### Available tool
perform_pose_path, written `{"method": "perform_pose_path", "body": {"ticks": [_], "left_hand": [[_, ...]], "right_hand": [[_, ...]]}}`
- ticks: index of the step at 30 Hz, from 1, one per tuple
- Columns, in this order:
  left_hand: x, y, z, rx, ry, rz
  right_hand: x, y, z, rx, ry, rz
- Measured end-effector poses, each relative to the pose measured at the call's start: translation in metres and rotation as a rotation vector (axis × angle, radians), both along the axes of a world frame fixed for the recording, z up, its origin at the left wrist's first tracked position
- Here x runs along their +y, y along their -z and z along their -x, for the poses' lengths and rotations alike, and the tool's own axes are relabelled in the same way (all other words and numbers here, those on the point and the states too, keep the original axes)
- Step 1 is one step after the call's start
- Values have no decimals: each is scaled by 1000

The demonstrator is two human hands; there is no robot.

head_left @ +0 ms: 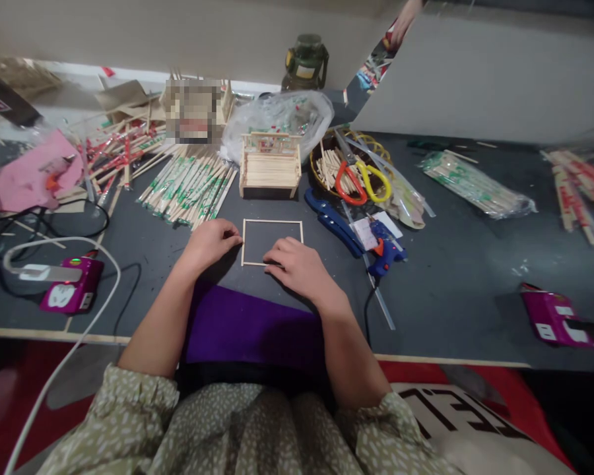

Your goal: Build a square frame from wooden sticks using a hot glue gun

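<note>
A rectangular frame of thin wooden sticks [272, 221] lies flat on the dark grey table in front of me. At its left side is my left hand [212, 244], closed, with thumb and fingertips on the left stick. My right hand [297, 264] covers the lower right corner, its fingers curled and its thumb at the bottom stick. Just behind the frame stands a small bench made of sticks [271, 171]. A blue glue gun [389, 254] rests to the right, near a blue-handled tool [334, 221].
Paper-wrapped chopsticks [188, 188] lie at the back left. Scissors with red and yellow handles [375, 183] sit on a basket of cut sticks. Purple power sockets [74, 284] with cables stand left, another [557, 316] right. A green lantern [305, 63] is at the wall.
</note>
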State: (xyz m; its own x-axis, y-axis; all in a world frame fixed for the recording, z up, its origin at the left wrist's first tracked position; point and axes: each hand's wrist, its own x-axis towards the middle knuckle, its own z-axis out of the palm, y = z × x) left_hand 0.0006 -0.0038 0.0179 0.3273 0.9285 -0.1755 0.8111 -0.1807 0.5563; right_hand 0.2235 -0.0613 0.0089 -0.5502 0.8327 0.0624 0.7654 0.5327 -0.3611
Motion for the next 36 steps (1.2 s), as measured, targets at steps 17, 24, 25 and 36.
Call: {"method": "perform_pose_path", "body": {"ticks": [17, 24, 25, 36], "left_hand": [[0, 4, 1, -13, 42, -47], [0, 5, 0, -6, 32, -44], [0, 5, 0, -7, 34, -46], [0, 1, -2, 17, 27, -22]], "right_hand": [[1, 3, 3, -62, -16, 17], [1, 6, 4, -61, -10, -3], [1, 6, 3, -60, -8, -2], [1, 4, 3, -46, -8, 18]]}}
